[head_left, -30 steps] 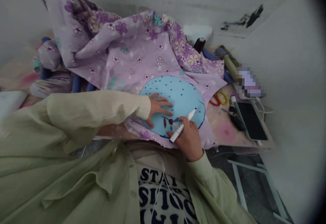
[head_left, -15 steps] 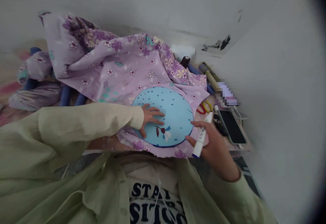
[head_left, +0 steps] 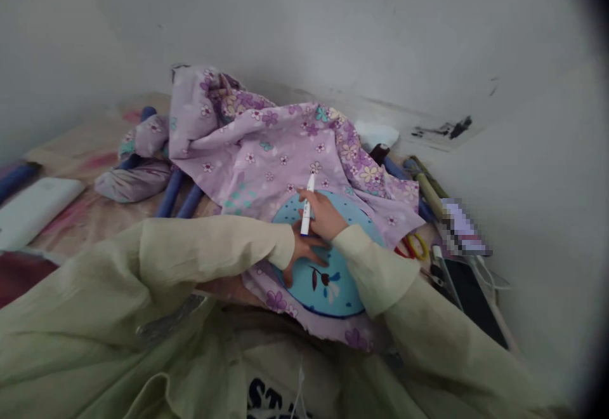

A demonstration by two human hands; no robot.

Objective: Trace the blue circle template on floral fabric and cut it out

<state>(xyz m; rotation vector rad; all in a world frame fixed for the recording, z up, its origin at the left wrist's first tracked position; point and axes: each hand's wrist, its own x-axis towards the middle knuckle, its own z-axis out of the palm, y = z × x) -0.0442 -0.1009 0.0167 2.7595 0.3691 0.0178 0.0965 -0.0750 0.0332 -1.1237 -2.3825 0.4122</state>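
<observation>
A light blue fabric circle (head_left: pixel 333 285) with dark dots and a small painted flower lies on lilac flowered cloth (head_left: pixel 266 152). My left hand (head_left: pixel 299 255) presses flat on the circle's left part, fingers spread. My right hand (head_left: pixel 323 214) reaches across above it and holds a white marker (head_left: pixel 307 203) upright over the circle's far edge. My right sleeve hides much of the circle's right half.
Red and yellow scissors (head_left: pixel 412 246), a dark phone (head_left: pixel 469 292) with a white cable, and rolled tubes (head_left: pixel 425 190) lie to the right by the wall. Blue rolls (head_left: pixel 178 193) and a white pad (head_left: pixel 31 209) sit to the left.
My right hand has swung with the marker from the circle's right edge to its far side, crossing over my left hand. The view has tilted up. The left hand stays on the circle.
</observation>
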